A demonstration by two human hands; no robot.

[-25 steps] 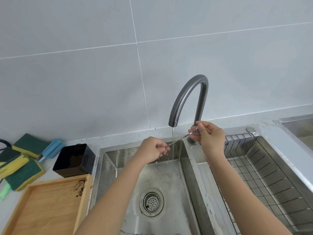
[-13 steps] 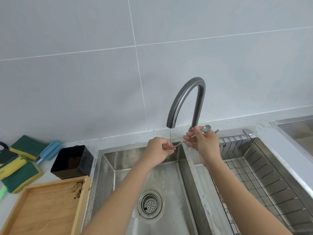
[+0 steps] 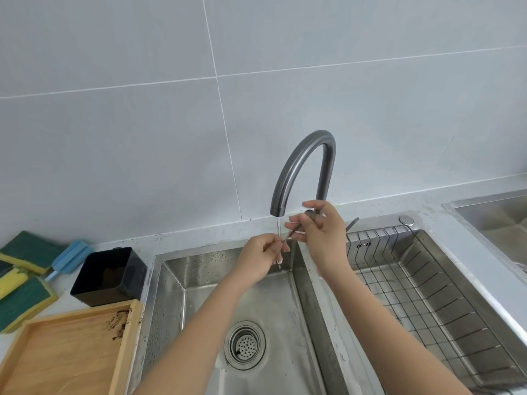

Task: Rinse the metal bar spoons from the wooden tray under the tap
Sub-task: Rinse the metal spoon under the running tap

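Observation:
A thin metal bar spoon point(image 3: 292, 232) is held across the thin water stream under the grey curved tap point(image 3: 302, 169). My left hand point(image 3: 263, 256) pinches its lower end right in the water, fingers closed around it. My right hand point(image 3: 320, 235) grips the shaft higher up, and the spoon's far end point(image 3: 353, 222) pokes out behind that hand. The wooden tray point(image 3: 71, 354) lies at the lower left with brown crumbs in its far corner and no spoons visible in it.
The steel sink point(image 3: 199, 280) with a round drain point(image 3: 244, 344) lies below my hands. A wire rack point(image 3: 427, 295) fills the right basin. A black square container point(image 3: 109, 276), green-yellow sponges point(image 3: 22, 297) and a blue brush point(image 3: 68, 259) sit on the left counter.
My right hand has shifted left toward the stream and my left hand has moved a little right, so the hands are closer together. The view has tilted slightly downward.

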